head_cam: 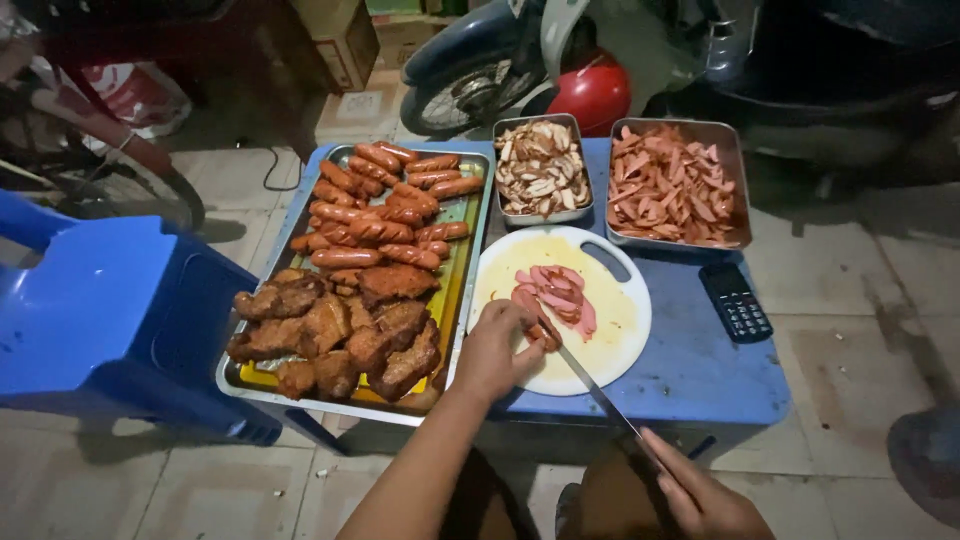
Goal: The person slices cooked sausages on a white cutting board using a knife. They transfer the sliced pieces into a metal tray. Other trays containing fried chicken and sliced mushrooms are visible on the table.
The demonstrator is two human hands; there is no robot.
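A low blue plastic table (pixel 700 375) carries everything. Largest on it is a long rectangular metal tray (pixel 462 225) at the left, with whole reddish-brown sausages (pixel 385 210) piled at its far end and dark chunks of grilled meat (pixel 335 335) at its near end. At the far right sits a square metal pan of sliced pink sausage (pixel 672 188), and just left of it a smaller metal pan of pale brown sliced pieces (pixel 541 168). In front of these lies a round white plastic cutting board (pixel 615 320) with a handle slot, holding a small heap of pink sausage slices (pixel 560 293) near its middle.

The left hand (pixel 492 350) rests on the board's near left side, its fingers (pixel 520 318) curled together and pressing down on the sausage piece (pixel 538 322) being cut. The right hand (pixel 705 497), at the bottom edge, has its fingers wrapped around the handle of a long thin-bladed knife (pixel 585 378), whose tip meets the sausage piece beside the left fingers.

A small black calculator (pixel 734 301) lies on the table right of the board. A blue plastic chair (pixel 110 315) stands left of the table.
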